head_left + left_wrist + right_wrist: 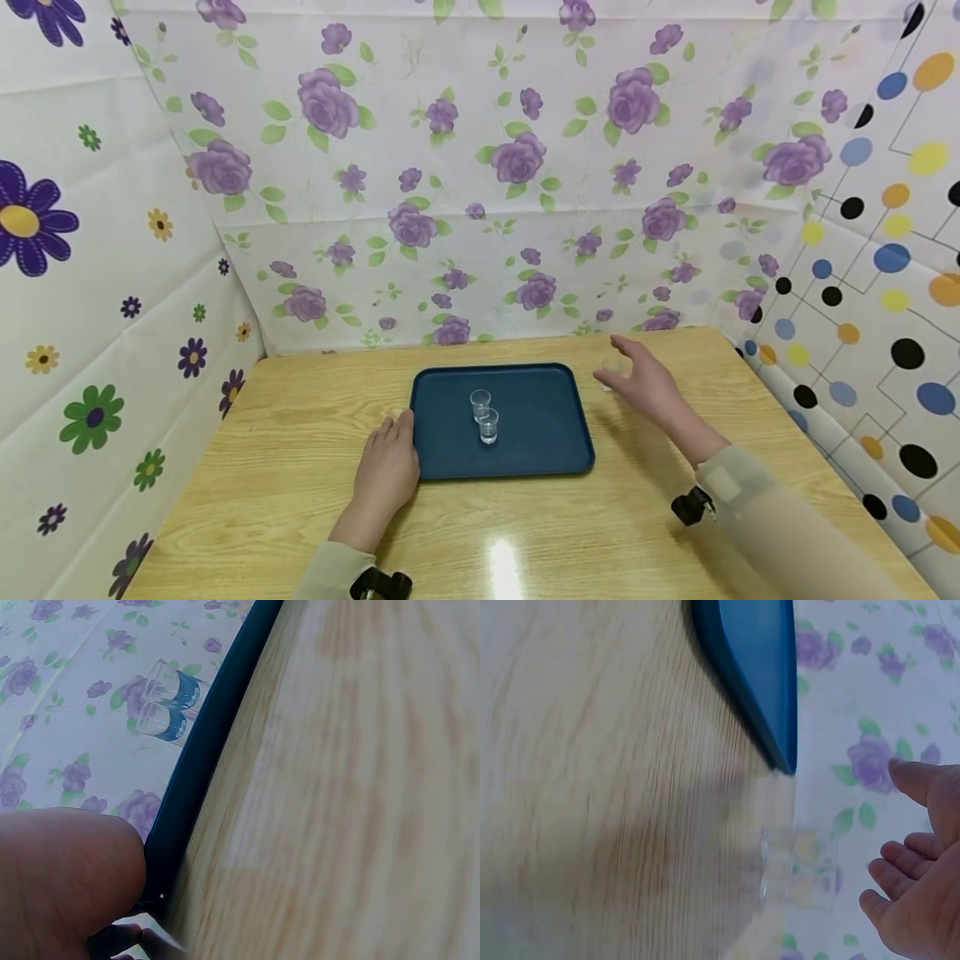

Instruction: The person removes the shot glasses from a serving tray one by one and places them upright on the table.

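A dark blue tray (536, 417) lies on the wooden table with two small clear shot glasses, one (480, 402) just behind the other (488, 427), near its middle. My left hand (386, 467) rests against the tray's left edge, touching the rim (196, 776). Off the tray's right side, my right hand (645, 383) reaches over the table, thumb and fingers spread apart and nothing gripped. In the right wrist view, two more clear glasses (778, 855) stand side by side in front of this hand; in the head view the hand partly covers them.
The wooden table (300, 433) ends at a back cloth (450, 167) printed with purple roses. Patterned cloths also hang at the left (112, 292) and right (862, 250). A black wrist camera (692, 506) sits on the right sleeve.
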{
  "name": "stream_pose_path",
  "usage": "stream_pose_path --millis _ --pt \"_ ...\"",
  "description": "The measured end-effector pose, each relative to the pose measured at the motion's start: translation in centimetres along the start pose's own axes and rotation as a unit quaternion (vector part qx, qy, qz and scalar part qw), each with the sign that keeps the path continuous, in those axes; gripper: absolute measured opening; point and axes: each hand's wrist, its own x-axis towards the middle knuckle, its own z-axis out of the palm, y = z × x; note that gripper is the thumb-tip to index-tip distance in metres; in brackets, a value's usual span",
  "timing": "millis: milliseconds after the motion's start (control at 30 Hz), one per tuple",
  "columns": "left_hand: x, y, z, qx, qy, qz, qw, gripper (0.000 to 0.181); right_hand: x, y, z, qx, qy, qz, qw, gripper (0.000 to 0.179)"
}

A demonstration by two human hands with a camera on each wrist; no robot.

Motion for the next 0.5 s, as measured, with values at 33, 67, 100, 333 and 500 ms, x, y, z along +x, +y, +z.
stream_pose_path --millis 33,67,100,333,500 --pt "0.0 0.0 0.0 0.0 0.001 0.001 1.0 0.053 -0.1 -0.3 0.2 0.003 -0.002 -0.004 1.0 0.087" --pt "0.0 0.0 0.0 0.0 0.002 0.001 1.0 0.053 -0.1 -0.5 0.5 0.006 -0.003 -0.008 1.0 0.086" --pt "0.0 0.0 0.0 -0.001 0.003 0.001 1.0 0.053 -0.2 -0.8 0.8 0.006 -0.004 -0.012 0.9999 0.086" --pt "0.0 0.0 0.0 0.0 0.002 0.002 1.0 0.053 -0.5 -2.4 2.6 0.008 -0.017 -0.034 0.9992 0.085" --pt "0.0 0.1 0.0 0.003 -0.001 0.001 1.0 0.053 -0.7 -3.5 4.0 0.007 -0.026 -0.048 0.9985 0.087"
